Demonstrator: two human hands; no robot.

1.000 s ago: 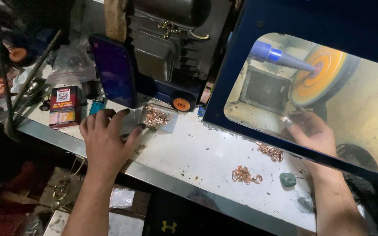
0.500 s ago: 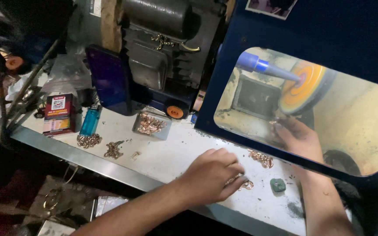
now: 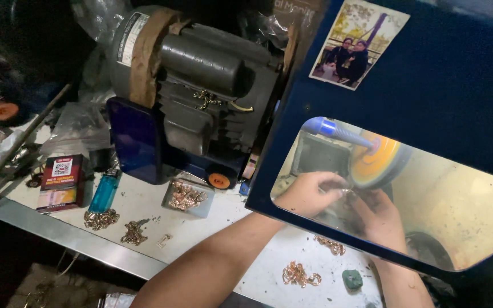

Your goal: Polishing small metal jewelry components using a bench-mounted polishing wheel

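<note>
Both hands are behind a clear window in a blue hood (image 3: 457, 102). My left hand (image 3: 309, 193) and my right hand (image 3: 380, 219) meet over a small metal piece, pinched between their fingertips just left of a spinning orange buffing wheel (image 3: 379, 162). The piece itself is too small and blurred to make out. A blue spindle tip (image 3: 332, 130) points at the wheel from the upper left. Loose gold-coloured chain pieces (image 3: 299, 275) lie on the white bench below the hood.
A grey electric motor (image 3: 201, 74) stands behind the bench. A small tray of chain pieces (image 3: 186, 197), a blue lighter (image 3: 104, 193), a red box (image 3: 61, 181), more chain bits (image 3: 101, 219) and a green block (image 3: 352, 279) lie on the bench. A photo (image 3: 358, 43) is stuck on the hood.
My left hand left the tray area, passed over the chain pieces at the bench's right, and went behind the window to join my right hand at the wheel. The camera moved closer.
</note>
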